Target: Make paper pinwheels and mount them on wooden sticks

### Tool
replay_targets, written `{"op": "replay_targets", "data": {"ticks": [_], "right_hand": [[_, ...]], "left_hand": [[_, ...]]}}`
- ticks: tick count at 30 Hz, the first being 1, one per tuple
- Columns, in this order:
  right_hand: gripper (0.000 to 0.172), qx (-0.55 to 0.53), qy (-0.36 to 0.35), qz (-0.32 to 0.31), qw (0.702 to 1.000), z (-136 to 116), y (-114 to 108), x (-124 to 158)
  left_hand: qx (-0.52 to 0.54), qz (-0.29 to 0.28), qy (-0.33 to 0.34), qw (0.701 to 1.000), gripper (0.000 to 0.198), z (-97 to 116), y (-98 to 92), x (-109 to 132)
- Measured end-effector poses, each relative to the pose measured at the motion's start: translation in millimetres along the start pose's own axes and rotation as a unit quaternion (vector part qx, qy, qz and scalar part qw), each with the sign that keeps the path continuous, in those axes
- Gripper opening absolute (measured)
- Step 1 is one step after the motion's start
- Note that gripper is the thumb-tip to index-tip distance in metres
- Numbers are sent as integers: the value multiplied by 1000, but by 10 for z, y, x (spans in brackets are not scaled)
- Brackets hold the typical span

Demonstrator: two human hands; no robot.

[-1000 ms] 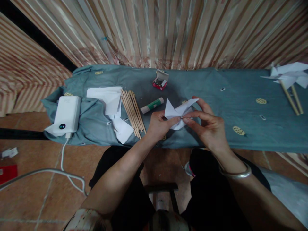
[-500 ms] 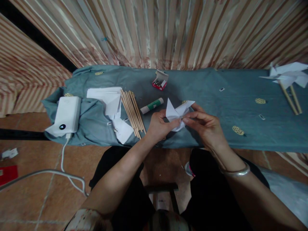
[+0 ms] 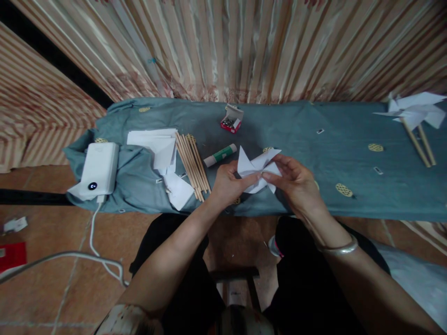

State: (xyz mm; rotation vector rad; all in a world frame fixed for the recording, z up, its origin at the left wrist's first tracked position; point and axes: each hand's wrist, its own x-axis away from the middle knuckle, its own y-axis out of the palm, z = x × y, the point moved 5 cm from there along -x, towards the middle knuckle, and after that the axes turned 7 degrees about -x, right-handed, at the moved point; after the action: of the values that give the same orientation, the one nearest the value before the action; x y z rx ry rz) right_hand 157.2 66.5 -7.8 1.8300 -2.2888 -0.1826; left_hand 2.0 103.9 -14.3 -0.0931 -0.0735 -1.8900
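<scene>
A white paper pinwheel [image 3: 256, 164] is held between both hands above the front part of the cloth-covered table. My left hand [image 3: 228, 184] grips its left side, thumb pressed near the centre. From the right, my right hand [image 3: 296, 184] pinches it, its thumb also at the centre and its fingers behind the paper. Whether a pin sits under the thumbs I cannot tell. Just beyond my left hand lies a green and white glue stick [image 3: 220, 155]. Farther back stands an open red box of small metal pins [image 3: 231, 122].
Left of my hands lie a bundle of wooden sticks [image 3: 193, 167] and stacked white paper [image 3: 162, 149]. A white power bank [image 3: 99, 168] with a cable rests at the left end of the blue-green cloth [image 3: 289, 123]. Pinwheels on sticks [image 3: 417, 109] lie far right.
My right fingers have shifted from a pinch at the pinwheel's centre to a hold round its right side, thumb still at the centre. The pinwheel has turned slightly.
</scene>
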Motion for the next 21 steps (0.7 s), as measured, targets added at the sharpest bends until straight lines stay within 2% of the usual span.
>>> {"op": "replay_targets", "data": {"ticks": [3, 7, 15, 21], "right_hand": [[49, -29, 57, -42, 997, -19, 70, 14], [37, -39, 108, -55, 992, -19, 97, 45], [28, -59, 118, -41, 990, 29, 84, 53], [25, -73, 119, -24, 990, 67, 67, 48]], "left_hand": [[32, -14, -21, 999, 35, -20, 22, 20], [62, -20, -46, 997, 35, -42, 43, 41], [66, -20, -81, 994, 32, -87, 32, 38], [59, -20, -77, 995, 31, -72, 34, 34]]}}
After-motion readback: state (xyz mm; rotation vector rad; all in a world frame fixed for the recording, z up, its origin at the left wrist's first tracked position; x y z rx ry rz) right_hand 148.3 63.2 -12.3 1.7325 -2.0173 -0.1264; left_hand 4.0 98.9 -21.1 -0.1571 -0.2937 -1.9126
